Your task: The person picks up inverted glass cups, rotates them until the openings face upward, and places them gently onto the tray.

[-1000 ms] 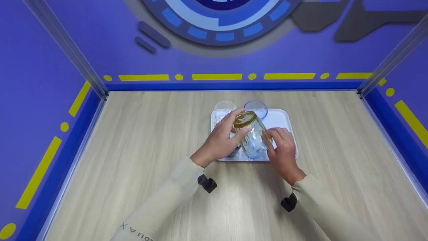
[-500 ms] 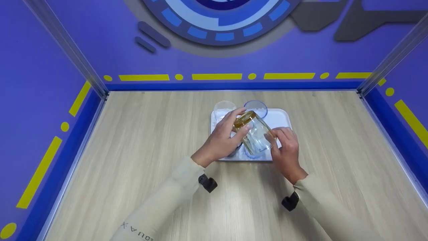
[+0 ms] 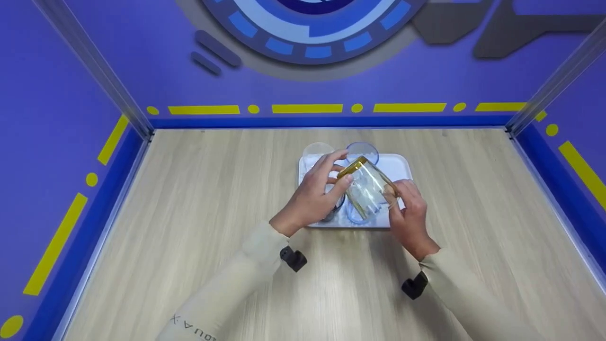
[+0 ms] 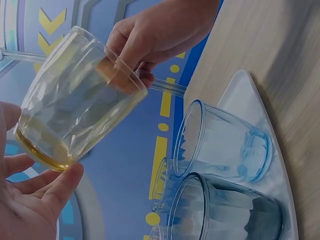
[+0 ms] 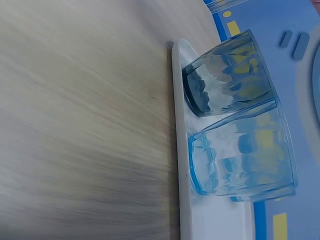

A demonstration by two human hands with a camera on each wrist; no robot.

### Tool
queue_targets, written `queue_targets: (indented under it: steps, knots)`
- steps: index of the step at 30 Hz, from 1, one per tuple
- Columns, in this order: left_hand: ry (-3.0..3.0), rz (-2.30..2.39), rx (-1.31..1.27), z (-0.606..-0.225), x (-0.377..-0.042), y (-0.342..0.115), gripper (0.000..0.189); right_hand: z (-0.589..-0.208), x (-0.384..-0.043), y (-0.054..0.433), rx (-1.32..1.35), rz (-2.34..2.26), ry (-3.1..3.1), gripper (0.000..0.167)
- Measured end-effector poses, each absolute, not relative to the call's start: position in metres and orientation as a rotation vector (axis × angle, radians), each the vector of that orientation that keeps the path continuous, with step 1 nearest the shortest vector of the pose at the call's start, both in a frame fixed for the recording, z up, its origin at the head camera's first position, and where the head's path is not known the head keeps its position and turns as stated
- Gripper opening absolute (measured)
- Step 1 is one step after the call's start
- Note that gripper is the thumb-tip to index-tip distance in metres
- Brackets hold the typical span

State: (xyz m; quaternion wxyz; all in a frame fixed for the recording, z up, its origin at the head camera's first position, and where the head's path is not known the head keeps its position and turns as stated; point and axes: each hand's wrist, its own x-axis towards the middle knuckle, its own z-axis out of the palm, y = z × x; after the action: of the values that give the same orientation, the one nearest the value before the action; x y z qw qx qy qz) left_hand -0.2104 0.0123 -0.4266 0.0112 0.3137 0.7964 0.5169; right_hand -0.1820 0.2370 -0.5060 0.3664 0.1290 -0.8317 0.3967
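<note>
An amber-tinted glass tumbler (image 3: 371, 187) is held tilted above the tray, its thick base up and to the left, its mouth down and to the right. My left hand (image 3: 312, 196) holds the base end between thumb and fingers. At the rim, my right hand (image 3: 410, 213) pinches the wall; the left wrist view shows fingers (image 4: 131, 56) at that edge. Beneath stand a blue glass (image 4: 225, 142) and a dark grey glass (image 4: 232, 212), both upright on the white tray (image 3: 399, 166). In the right wrist view the right hand is out of sight.
Toward the back of the tray stand a clear glass (image 3: 318, 148) on the left and a blue-rimmed glass (image 3: 363, 148) on the right. The tray lies on a wood-grain table (image 3: 213, 199) with blue walls (image 3: 303, 90) around it.
The amber glass has tipped further, its mouth swinging right and upward. My right hand has moved slightly right with the rim, while the left hand stays almost in place.
</note>
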Motion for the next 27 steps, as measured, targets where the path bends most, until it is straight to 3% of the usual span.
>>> queue_targets:
  steps: [27]
  knots:
    - [2.895,1.336,1.131,-0.422,-0.202,0.006,0.050,-0.487,-0.182,0.250,0.030,1.121,-2.102,0.018]
